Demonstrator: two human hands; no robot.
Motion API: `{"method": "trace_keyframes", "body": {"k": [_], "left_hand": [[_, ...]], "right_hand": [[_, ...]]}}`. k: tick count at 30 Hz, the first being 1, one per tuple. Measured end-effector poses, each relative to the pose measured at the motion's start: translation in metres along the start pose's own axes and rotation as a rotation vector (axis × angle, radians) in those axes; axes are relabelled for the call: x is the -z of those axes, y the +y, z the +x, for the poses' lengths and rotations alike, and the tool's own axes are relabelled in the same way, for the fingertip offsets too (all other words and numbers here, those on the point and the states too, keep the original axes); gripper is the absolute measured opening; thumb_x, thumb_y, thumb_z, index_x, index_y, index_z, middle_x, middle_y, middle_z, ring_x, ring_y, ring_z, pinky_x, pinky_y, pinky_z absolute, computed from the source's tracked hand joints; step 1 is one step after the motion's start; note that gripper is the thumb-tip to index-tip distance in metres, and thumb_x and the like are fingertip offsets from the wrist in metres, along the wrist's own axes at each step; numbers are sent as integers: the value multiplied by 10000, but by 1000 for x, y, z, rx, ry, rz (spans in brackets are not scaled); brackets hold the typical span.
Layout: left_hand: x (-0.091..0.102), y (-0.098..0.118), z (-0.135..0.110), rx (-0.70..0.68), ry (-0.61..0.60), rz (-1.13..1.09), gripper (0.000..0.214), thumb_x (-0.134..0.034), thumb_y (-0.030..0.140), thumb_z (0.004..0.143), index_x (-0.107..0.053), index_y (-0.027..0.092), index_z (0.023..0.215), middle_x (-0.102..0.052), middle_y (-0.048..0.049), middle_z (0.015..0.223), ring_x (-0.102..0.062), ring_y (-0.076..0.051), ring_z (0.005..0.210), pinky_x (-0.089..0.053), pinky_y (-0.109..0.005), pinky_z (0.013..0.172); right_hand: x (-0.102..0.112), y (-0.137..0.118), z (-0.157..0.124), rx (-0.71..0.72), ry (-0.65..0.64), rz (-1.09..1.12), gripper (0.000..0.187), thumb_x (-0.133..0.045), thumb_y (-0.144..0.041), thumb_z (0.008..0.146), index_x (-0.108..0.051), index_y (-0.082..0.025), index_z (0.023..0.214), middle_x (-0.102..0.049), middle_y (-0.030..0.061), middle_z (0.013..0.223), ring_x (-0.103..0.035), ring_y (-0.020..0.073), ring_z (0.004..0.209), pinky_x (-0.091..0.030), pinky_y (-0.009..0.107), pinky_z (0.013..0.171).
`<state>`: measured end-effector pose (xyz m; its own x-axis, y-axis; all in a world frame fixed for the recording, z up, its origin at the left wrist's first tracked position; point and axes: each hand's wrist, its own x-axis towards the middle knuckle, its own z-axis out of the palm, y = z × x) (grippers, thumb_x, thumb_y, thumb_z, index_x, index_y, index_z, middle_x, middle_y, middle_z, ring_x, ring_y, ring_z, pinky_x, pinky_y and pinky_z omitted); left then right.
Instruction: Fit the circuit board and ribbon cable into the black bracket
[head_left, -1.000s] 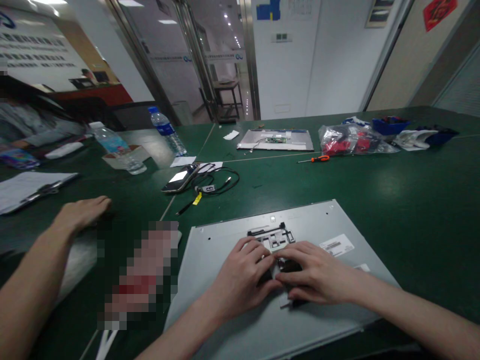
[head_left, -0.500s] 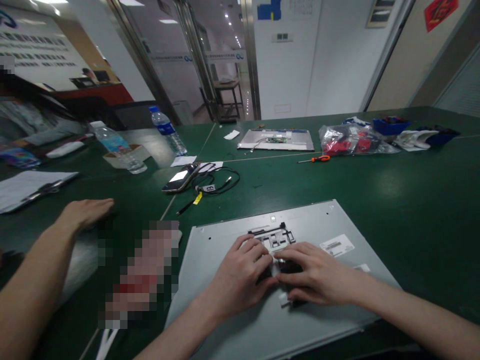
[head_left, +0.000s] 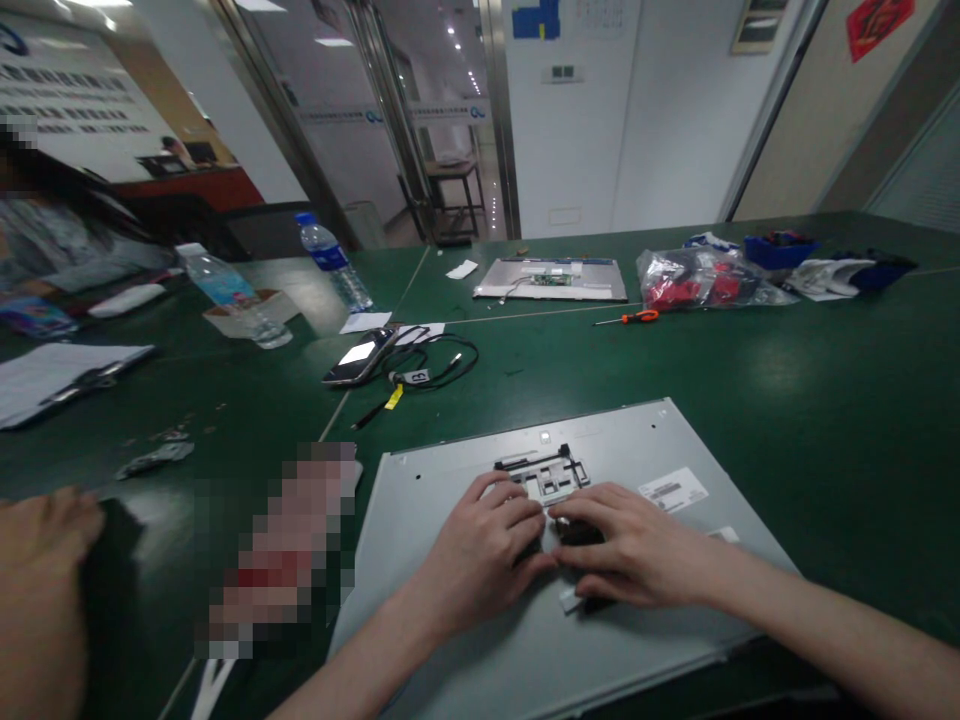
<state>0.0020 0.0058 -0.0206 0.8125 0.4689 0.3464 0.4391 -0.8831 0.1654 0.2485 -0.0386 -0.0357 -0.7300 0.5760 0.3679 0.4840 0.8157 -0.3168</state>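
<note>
A flat silver-grey panel, like the back of a screen, lies on the green table in front of me. My left hand rests on its middle, fingers bent and closed. From the other side my right hand meets it, fingers curled over a dark part that they mostly hide. The fingertips of both hands nearly touch; what they pinch is hidden. Just beyond them is a black-edged cut-out in the panel. A white label sits to the right, and a small white tab shows under my right hand.
At the left, another person's hand is over the table near a small crumpled scrap. Beyond the panel lie a phone, a coiled black cable, an orange screwdriver, a second panel and a plastic bag.
The other person's arm has drawn back toward the lower left, uncovering the small scrap. My hands and the panel stay in nearly the same place.
</note>
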Motion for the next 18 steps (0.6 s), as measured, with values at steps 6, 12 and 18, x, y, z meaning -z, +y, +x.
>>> {"method": "trace_keyframes", "body": {"k": [6,12,18], "left_hand": [[-1,-1,1,-20,-29,22,220,-717,381,923,-708,193,1036,-749,-36,1013,-655,-259,992,-444,-480,1006],[0,-1,1,-15,-67,49,204,-714,361,913,-699,194,1029,-729,-39,996,-636,-264,960,-458,-486,970],[1,-1,1,-12,-79,53,229,-726,371,906,-696,204,1060,-716,-39,997,-622,-271,961,-464,-481,943]], "right_hand": [[3,0,1,5,43,-26,237,-609,-335,1011,-715,-231,1195,-609,103,1361,-552,253,1205,-476,421,1021],[3,2,-1,-9,61,-48,182,-598,-318,1012,-733,-236,1101,-630,82,1312,-566,245,1169,-482,414,988],[5,3,-1,-1,69,-52,164,-610,-308,1004,-736,-235,1080,-636,78,1310,-565,237,1168,-471,407,986]]}}
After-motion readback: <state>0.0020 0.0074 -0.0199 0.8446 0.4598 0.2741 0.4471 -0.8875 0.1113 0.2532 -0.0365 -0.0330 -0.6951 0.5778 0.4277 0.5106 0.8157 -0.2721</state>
